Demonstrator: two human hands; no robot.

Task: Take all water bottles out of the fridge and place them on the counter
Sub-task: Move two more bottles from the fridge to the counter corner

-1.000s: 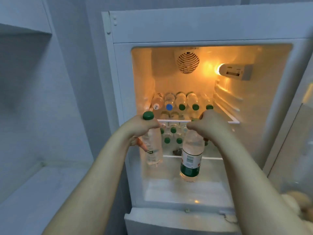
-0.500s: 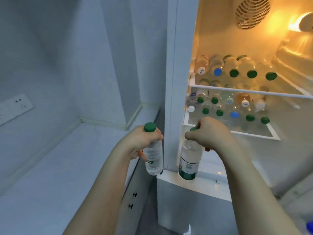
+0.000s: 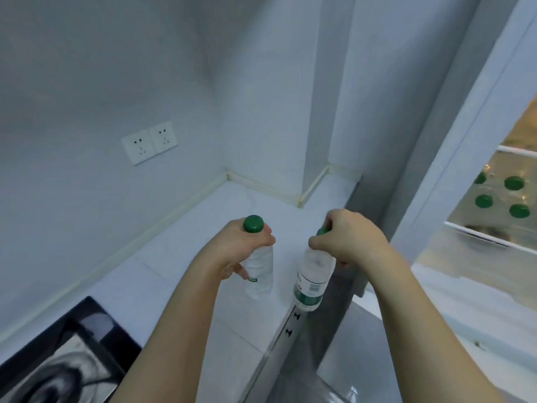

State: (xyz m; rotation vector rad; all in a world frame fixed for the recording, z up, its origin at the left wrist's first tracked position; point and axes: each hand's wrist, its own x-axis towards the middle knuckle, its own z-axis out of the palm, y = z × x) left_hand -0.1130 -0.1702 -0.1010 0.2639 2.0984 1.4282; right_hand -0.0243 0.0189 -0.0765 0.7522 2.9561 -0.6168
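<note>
2 water bottles have been carried from the fridge [image 3: 494, 158] to mid-frame above the worktop [image 3: 180, 266]: one [image 3: 259, 269] is gripped by the left hand [image 3: 241, 251], another [image 3: 312, 276] by the right hand [image 3: 348, 242]. Setting down is judged next; more bottles remain inside.

The bottle in my left hand [image 3: 238, 251] is clear plastic [image 3: 259, 271] with a dark green cap [image 3: 253, 223] and a thin green strip of label. The bottle in my right hand [image 3: 347, 241] is also clear [image 3: 312, 279], with a white label above a dark green band. The counter [image 3: 180, 274] is pale white with faint grey seams. The wall sockets [image 3: 149, 142] are white. Green caps [image 3: 513, 183] dot the warm yellow-lit fridge [image 3: 476, 158]. The stove [image 3: 58, 359] is black.
</note>
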